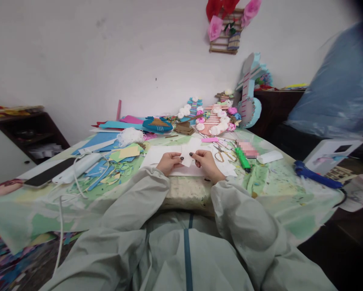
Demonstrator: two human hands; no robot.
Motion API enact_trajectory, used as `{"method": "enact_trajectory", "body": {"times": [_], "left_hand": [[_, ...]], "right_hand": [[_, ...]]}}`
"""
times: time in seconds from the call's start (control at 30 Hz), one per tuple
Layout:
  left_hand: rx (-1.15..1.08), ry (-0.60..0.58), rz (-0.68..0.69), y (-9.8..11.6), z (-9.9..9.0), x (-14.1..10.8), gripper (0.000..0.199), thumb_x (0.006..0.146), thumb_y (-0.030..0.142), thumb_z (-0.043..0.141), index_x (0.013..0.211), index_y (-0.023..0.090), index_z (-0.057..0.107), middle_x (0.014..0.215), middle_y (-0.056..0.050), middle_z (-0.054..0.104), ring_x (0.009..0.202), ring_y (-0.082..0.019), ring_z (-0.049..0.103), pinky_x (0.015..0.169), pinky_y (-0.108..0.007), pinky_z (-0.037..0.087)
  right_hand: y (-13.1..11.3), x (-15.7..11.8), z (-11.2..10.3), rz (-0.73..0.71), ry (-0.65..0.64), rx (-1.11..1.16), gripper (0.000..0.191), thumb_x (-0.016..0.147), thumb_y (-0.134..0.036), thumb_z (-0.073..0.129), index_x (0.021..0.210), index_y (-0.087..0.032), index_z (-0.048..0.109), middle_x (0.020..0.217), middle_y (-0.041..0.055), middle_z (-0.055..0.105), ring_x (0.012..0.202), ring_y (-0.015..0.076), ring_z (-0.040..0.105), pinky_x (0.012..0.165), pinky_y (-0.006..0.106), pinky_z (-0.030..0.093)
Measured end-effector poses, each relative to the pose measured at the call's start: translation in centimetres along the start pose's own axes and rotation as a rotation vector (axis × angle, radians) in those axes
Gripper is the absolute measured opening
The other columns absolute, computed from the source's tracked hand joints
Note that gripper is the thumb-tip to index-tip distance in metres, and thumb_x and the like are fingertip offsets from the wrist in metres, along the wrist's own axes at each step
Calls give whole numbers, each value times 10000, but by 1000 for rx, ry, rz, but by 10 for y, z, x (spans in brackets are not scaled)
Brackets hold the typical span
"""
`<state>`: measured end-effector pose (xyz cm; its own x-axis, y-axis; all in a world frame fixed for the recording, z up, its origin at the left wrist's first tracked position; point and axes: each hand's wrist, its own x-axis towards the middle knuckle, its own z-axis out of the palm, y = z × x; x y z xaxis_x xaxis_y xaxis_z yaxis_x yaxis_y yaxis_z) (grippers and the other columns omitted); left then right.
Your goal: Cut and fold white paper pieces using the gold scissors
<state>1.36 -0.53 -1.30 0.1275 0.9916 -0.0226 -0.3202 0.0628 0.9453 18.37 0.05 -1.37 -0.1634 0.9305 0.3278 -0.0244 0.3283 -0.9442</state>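
Note:
Between both hands a small piece of white paper (187,158) is held up above the table. My left hand (168,163) pinches its left edge with thumb and fingers. On the other side my right hand (208,165) grips it between thumb and forefinger. Beneath lie larger white paper sheets (152,155). Gold-handled scissors (225,154) rest just right of my right hand, beside a green glue-like tube (242,159). A pink strip (210,140) lies behind them.
Paper scraps (111,171), white string (131,136), a power strip (76,167) and a phone (49,173) cover the left side. Handmade flower crafts (214,119) stand at the back. A blue glue gun (316,174) lies at the right edge. A white cord (60,230) hangs off the front.

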Motion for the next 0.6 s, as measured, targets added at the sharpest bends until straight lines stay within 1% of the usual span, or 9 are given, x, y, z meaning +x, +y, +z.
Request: {"method": "enact_trajectory", "body": {"times": [0.13,0.23,0.37,0.47,0.53,0.6], "left_hand": [[-24,3,-18,1,0,1,209,599,61,752,790,72,669,719,-61,691,654,-151,648,630,-270,547],[-55,-6,-13,1,0,2,194,627,41,719,810,68,664,738,-70,690,678,-152,650,655,-282,554],[-80,-32,0,2,-2,2,258,630,20,696,880,71,652,745,-71,687,699,-156,655,707,-312,551],[-95,-78,21,5,-4,1,326,606,37,712,924,78,647,776,-78,690,705,-165,659,704,-319,542],[-100,-132,19,6,-4,-1,379,590,80,739,958,79,647,805,-89,694,699,-176,660,679,-317,533],[-110,-172,20,6,-2,-2,420,565,123,775,961,69,646,797,-95,694,688,-182,658,666,-312,521]], "right_hand": [[0,0,0,8,14,-9,370,660,-467,699,527,-183,504,381,-42,445,347,71,357,387,227,232],[-1,0,-1,16,19,-19,378,645,-462,711,515,-181,494,380,-40,448,353,71,362,394,228,237],[2,1,-2,27,8,22,350,636,-432,719,534,-171,510,402,-39,463,368,72,376,406,227,240],[4,3,-3,21,0,55,310,631,-402,720,564,-163,535,426,-45,463,395,70,374,429,226,252],[3,2,-3,5,-28,33,300,627,-396,720,568,-159,545,450,-47,466,426,72,382,455,228,271],[2,1,-2,-12,-88,-12,297,623,-394,720,564,-153,556,486,-44,478,469,76,401,490,229,294]]}}
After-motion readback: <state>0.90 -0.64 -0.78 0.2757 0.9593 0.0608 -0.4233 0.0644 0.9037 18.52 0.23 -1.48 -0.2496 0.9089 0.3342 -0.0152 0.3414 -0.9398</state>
